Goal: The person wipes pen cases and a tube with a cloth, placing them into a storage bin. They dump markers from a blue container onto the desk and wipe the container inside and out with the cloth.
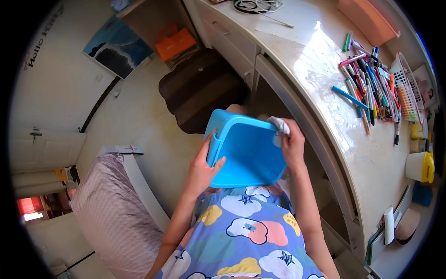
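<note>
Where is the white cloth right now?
In the head view, the cloth is right of centre, in the right hand at the upper right rim of the blue bin.

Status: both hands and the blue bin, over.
Left hand gripping blue bin. Right hand holding white cloth at its opposite rim. No loose items seen inside; nothing seen blocking either hand.

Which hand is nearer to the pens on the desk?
Right. The right hand holds a white cloth at the right rim of the blue bin, nearer the pens; the left hand grips the left rim, farther away.
</note>
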`<state>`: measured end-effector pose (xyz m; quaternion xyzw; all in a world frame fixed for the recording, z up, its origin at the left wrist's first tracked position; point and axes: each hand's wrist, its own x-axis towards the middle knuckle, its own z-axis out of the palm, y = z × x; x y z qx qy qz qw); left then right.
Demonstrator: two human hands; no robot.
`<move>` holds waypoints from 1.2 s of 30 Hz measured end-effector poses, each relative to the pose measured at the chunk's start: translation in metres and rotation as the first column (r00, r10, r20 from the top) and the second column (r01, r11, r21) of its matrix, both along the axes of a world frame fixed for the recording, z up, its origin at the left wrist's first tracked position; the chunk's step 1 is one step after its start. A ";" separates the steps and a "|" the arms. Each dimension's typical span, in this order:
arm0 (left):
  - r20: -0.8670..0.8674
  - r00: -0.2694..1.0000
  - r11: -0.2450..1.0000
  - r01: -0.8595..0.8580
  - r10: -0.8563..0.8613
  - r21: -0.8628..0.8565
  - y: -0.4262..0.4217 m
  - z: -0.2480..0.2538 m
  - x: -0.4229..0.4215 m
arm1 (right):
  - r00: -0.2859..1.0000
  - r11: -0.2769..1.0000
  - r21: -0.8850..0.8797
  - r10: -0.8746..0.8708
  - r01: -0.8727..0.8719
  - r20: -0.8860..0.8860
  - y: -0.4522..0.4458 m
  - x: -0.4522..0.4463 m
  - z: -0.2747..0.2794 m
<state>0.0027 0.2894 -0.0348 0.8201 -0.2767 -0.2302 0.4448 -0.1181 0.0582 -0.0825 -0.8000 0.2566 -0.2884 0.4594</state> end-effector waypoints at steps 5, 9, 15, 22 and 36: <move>-0.282 0.960 0.916 -0.120 0.008 -0.382 0.032 -0.019 0.038 | 0.998 0.997 0.046 0.057 -0.058 0.026 0.013 0.020 0.008; 0.059 0.931 0.881 -0.319 0.360 -0.349 0.037 -0.027 0.042 | 1.000 0.998 0.056 0.024 -0.024 0.001 0.017 0.022 0.010; -0.072 0.989 0.907 -0.148 0.130 -0.394 0.033 -0.034 0.005 | 0.992 0.999 0.028 -0.013 0.016 -0.124 0.010 0.029 0.007; -0.396 0.911 0.912 -0.253 0.113 -0.322 0.029 -0.048 -0.015 | 0.978 0.994 0.092 -0.077 0.060 0.194 0.008 0.056 0.007; -0.346 0.935 0.914 -0.068 -0.082 -0.400 0.009 -0.056 0.012 | 0.781 0.682 -0.445 0.621 -0.581 -0.068 0.087 0.077 0.029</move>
